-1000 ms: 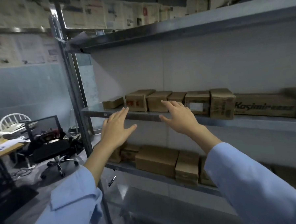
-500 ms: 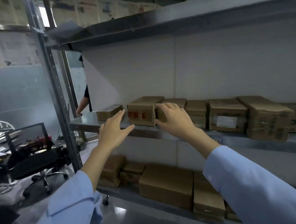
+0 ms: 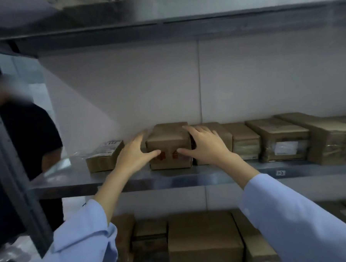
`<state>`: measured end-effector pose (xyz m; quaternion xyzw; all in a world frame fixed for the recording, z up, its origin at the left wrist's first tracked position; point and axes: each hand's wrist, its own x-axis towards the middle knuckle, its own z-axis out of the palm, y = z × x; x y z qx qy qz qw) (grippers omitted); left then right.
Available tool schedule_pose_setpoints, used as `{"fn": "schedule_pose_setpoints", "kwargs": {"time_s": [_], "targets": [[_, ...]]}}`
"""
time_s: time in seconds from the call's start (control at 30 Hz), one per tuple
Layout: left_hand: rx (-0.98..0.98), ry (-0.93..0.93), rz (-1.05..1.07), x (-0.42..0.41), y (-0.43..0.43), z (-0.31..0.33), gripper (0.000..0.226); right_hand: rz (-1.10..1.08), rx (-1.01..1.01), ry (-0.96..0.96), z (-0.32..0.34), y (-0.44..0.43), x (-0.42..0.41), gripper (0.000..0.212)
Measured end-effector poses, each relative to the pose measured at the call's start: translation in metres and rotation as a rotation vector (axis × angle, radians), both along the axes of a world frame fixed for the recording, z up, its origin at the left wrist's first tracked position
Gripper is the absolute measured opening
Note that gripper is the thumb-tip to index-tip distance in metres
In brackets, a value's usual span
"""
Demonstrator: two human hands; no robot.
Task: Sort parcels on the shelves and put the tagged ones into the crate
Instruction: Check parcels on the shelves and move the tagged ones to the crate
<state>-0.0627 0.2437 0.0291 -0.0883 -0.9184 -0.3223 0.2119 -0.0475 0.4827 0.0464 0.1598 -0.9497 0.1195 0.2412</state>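
A brown cardboard parcel with red marks on its front stands on the middle metal shelf. My left hand lies against its left side, fingers straight and thumb touching the front. My right hand rests on its right top edge, with the thumb on the front face too. A flat parcel with a white label lies just left of my left hand. To the right stands a row of parcels, one with a white tag. No crate is in view.
A person in a black shirt stands close at the left behind the shelf's upright post. The upper shelf hangs overhead. Several cardboard boxes fill the lower shelf. A long parcel sits far right.
I have come closer to the shelf. Both hands have moved forward and now touch the red-marked parcel on either side. The person at the left is nearer in view.
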Motion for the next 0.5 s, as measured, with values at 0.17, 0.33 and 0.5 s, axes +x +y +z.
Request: {"fn": "schedule_pose_setpoints", "kwargs": {"time_s": [0.17, 0.33, 0.5], "targets": [[0.183, -0.024, -0.148, -0.020, -0.007, -0.012, 0.094, -0.068, 0.013, -0.013, -0.003, -0.009, -0.008, 0.084], [0.282, -0.021, -0.258, -0.025, -0.007, -0.017, 0.084, -0.050, 0.010, -0.037, -0.003, -0.010, -0.009, 0.079], [0.326, 0.025, -0.269, -0.023, -0.006, -0.017, 0.080, 0.006, -0.069, -0.021, -0.002, -0.012, -0.005, 0.077]]}}
